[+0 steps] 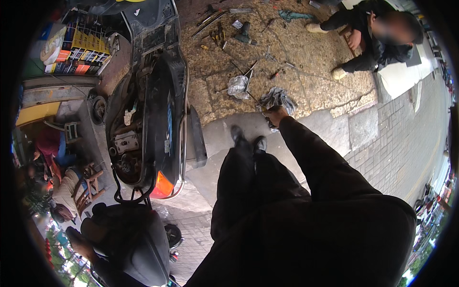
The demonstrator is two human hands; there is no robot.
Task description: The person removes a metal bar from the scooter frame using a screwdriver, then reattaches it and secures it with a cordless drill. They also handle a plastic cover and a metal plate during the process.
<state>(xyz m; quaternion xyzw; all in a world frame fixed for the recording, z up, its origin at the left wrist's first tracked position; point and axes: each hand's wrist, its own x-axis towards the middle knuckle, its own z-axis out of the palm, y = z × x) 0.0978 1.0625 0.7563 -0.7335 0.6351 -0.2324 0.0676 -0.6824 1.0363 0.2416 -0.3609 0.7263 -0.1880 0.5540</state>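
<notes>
Right hand [275, 115] at crumpled bundle [280, 98] — grip unclear | left hand [81, 246] — unclear | scooter [160, 103]: blue lettering [169, 120]

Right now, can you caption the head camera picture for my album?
A bare right hand at a crumpled grey bundle, near a black scooter with an orange tail light.

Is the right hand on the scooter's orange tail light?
No, the right hand is at the crumpled grey bundle, well apart from the orange tail light.
</notes>
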